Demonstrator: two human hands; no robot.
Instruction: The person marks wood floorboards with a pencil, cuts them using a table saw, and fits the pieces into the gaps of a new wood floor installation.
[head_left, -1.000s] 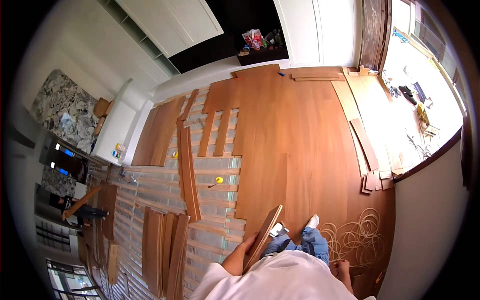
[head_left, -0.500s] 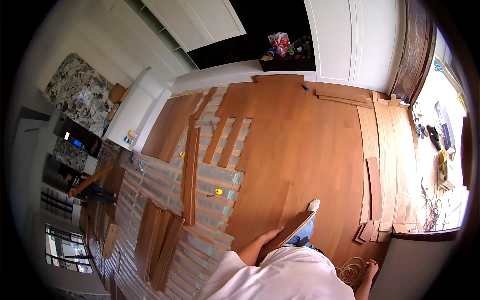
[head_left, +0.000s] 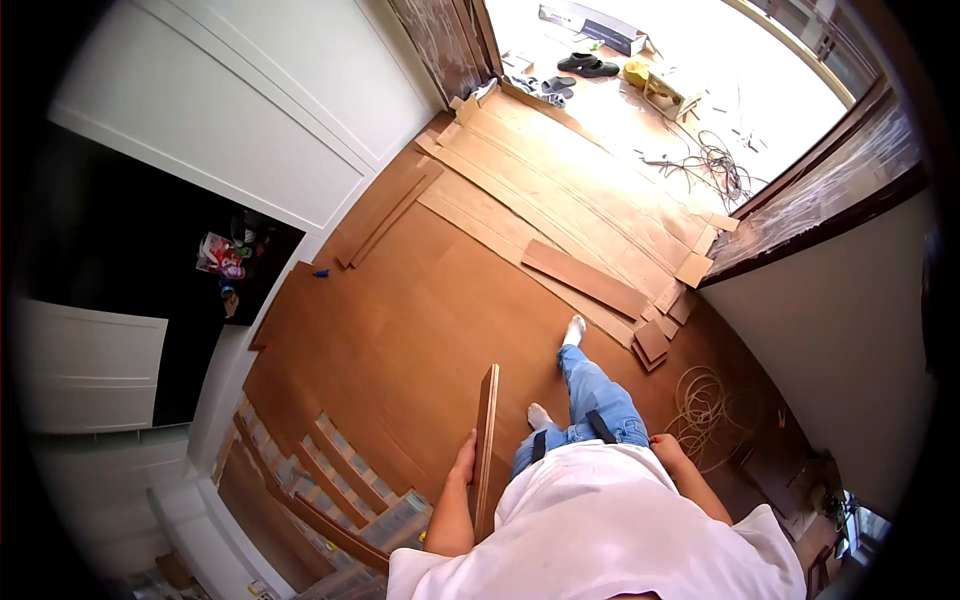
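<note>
My left hand point(head_left: 464, 455) grips a narrow brown wood floor plank point(head_left: 486, 440), held upright on its edge beside my left hip. My right hand point(head_left: 664, 449) hangs by my right hip with curled fingers; what is in them, if anything, is too small to make out. My legs point(head_left: 600, 405) in blue jeans and white socks are on the laid wood floor point(head_left: 420, 320). A coil of pale hose or cord point(head_left: 712, 410) lies to the right of my feet.
Cardboard sheets point(head_left: 560, 190) cover the floor toward a bright doorway, with a loose plank point(head_left: 585, 280) and short offcuts point(head_left: 650, 345) on them. Shoes point(head_left: 590, 66) and cables point(head_left: 715, 165) lie beyond it. White cabinets point(head_left: 220, 110) line the left, by exposed battens point(head_left: 335, 470).
My view has swung right toward the doorway, and my legs have moved into a stride. The plank stays in my left hand; the other person at the left has dropped out of view.
</note>
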